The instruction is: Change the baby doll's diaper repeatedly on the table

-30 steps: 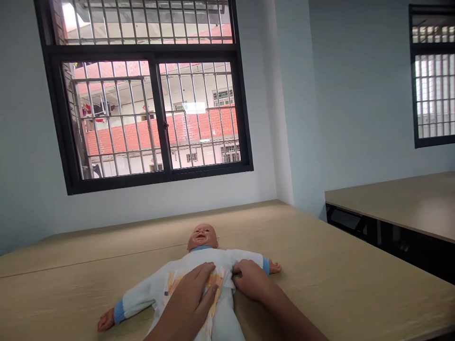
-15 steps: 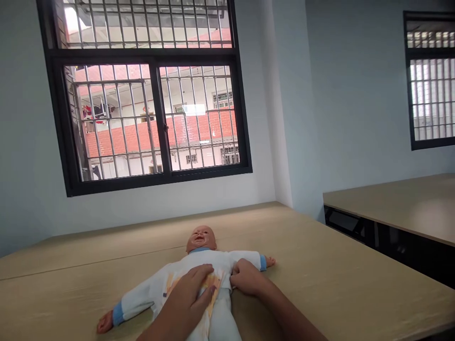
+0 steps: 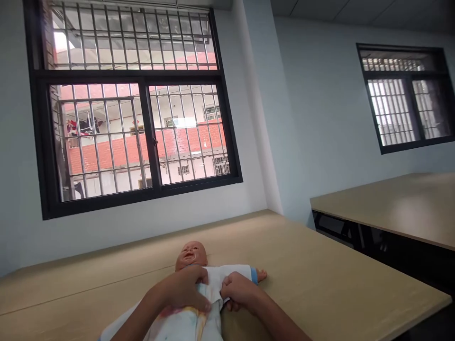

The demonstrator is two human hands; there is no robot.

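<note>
A baby doll [image 3: 192,253] lies on its back on the wooden table, head toward the window. It wears a white shirt [image 3: 222,272] with blue cuffs and a coloured print on the front. My left hand [image 3: 185,286] rests across the doll's chest, thumb and fingers apart, covering part of the print. Beside the doll's body, my right hand [image 3: 239,290] has its fingers closed on the side of the shirt, below the outstretched arm. One doll hand [image 3: 262,274] shows past the cuff; the doll's other hand is hidden behind my left forearm or out of frame.
The table [image 3: 305,270] reaches back to the wall, with a seam running across it. A second table [image 3: 384,199] stands to the right beyond a dark gap. A barred window [image 3: 152,137] is ahead, and another window [image 3: 408,109] is farther right.
The view has tilted up and turned right. My left hand has moved up the doll's chest toward its neck. My right hand stays at the shirt's side.
</note>
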